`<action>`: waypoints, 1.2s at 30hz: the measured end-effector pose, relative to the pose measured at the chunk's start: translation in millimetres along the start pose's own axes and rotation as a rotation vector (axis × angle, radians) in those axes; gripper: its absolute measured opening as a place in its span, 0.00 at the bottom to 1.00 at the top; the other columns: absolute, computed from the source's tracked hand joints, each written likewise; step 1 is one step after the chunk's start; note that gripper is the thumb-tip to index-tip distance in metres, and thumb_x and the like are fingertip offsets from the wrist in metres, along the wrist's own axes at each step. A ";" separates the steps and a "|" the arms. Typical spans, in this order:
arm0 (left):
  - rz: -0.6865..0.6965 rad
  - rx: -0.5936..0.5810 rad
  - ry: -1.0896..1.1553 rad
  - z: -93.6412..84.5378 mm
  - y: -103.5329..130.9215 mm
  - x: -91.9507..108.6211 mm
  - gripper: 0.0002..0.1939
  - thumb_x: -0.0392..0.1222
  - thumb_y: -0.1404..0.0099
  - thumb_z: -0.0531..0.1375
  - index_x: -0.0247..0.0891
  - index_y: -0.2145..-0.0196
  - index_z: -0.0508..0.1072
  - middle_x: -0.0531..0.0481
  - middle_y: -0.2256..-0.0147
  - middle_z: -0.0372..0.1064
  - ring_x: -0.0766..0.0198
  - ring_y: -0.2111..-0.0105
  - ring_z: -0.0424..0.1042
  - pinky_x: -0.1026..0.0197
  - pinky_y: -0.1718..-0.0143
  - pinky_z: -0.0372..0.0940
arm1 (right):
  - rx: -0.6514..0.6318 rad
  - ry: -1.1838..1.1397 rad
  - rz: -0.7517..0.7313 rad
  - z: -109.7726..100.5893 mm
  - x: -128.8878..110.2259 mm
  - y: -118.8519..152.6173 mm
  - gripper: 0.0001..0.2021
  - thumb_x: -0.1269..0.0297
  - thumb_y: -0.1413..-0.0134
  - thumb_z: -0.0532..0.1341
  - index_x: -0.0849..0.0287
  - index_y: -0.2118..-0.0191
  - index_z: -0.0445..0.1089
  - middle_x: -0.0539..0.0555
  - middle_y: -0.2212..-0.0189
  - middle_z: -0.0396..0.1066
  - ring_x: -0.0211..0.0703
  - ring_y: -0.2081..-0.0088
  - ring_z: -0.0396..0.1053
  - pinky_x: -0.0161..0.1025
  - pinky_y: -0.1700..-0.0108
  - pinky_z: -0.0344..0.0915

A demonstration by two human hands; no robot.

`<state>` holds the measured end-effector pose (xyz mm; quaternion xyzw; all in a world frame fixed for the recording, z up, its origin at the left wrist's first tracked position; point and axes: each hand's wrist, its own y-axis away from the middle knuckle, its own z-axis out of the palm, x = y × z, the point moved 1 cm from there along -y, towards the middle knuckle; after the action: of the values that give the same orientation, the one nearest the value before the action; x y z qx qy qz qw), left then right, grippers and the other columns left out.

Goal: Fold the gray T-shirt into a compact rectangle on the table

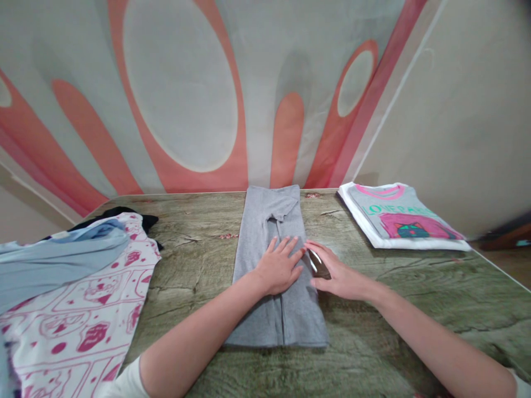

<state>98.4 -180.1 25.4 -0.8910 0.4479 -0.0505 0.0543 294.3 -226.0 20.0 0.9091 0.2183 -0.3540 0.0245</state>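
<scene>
A grey garment (257,315), folded into a long narrow strip, lies on the wood-patterned table in front of me. One short flap near its far end is folded over, with a dark gap beside it. My left hand (280,266) rests flat on the middle of the garment, fingers spread. At the garment's right edge is my right hand (332,271), its fingertips near the cloth and its thumb apart from the fingers. Nothing shows between thumb and fingers except a small white sliver of something I cannot make out.
Folded shirts (377,213) are stacked at the right, a grey one with pink collar on top. Loose clothes lie at the left: a light blue piece (83,257), a white-and-pink printed piece (95,309) and a black one (150,222). A patterned wall (182,83) stands behind the table (186,276).
</scene>
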 end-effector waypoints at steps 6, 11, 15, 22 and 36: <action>0.000 -0.012 -0.004 0.7 0.3 0.5 0.25 0.51 0.32 0.40 0.41 0.41 0.53 0.44 0.38 0.43 0.53 0.39 0.44 0.43 0.42 0.38 | 0.011 -0.015 -0.017 0.6 5.2 -2.1 0.39 0.70 0.58 0.58 0.56 0.38 0.43 0.59 0.38 0.42 0.50 0.37 0.41 0.51 0.38 0.43; -0.004 -0.031 -0.006 -2.6 -0.4 1.3 0.25 0.51 0.31 0.40 0.41 0.41 0.52 0.44 0.38 0.42 0.53 0.39 0.44 0.43 0.41 0.38 | 0.073 0.031 -0.003 0.4 5.6 -3.7 0.35 0.69 0.56 0.57 0.58 0.39 0.47 0.61 0.39 0.46 0.50 0.38 0.43 0.52 0.39 0.43; 0.032 -0.089 0.017 -8.1 3.9 11.3 0.26 0.51 0.32 0.40 0.38 0.40 0.51 0.44 0.37 0.42 0.55 0.39 0.43 0.45 0.41 0.37 | 0.109 0.009 -0.017 -3.9 11.0 -5.6 0.34 0.72 0.55 0.54 0.57 0.40 0.47 0.59 0.40 0.49 0.48 0.39 0.47 0.51 0.39 0.46; 0.184 -0.235 0.204 -24.5 39.1 52.6 0.30 0.54 0.32 0.38 0.34 0.38 0.47 0.45 0.37 0.38 0.58 0.37 0.38 0.51 0.39 0.37 | 0.258 0.050 -0.037 -1.1 22.3 -10.7 0.23 0.65 0.44 0.51 0.56 0.42 0.53 0.58 0.43 0.55 0.46 0.41 0.52 0.51 0.40 0.50; -0.033 -0.187 0.121 -47.1 81.4 -14.1 0.25 0.49 0.30 0.40 0.42 0.38 0.47 0.47 0.37 0.39 0.58 0.37 0.38 0.46 0.39 0.37 | 0.072 0.259 -0.124 11.4 -1.9 -9.0 0.24 0.55 0.40 0.49 0.54 0.39 0.52 0.55 0.39 0.51 0.48 0.37 0.43 0.54 0.39 0.45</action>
<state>18.9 -219.4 59.9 -0.8949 0.4381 -0.0630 -0.0570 282.1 -220.8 13.7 0.9321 0.2625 -0.2424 -0.0584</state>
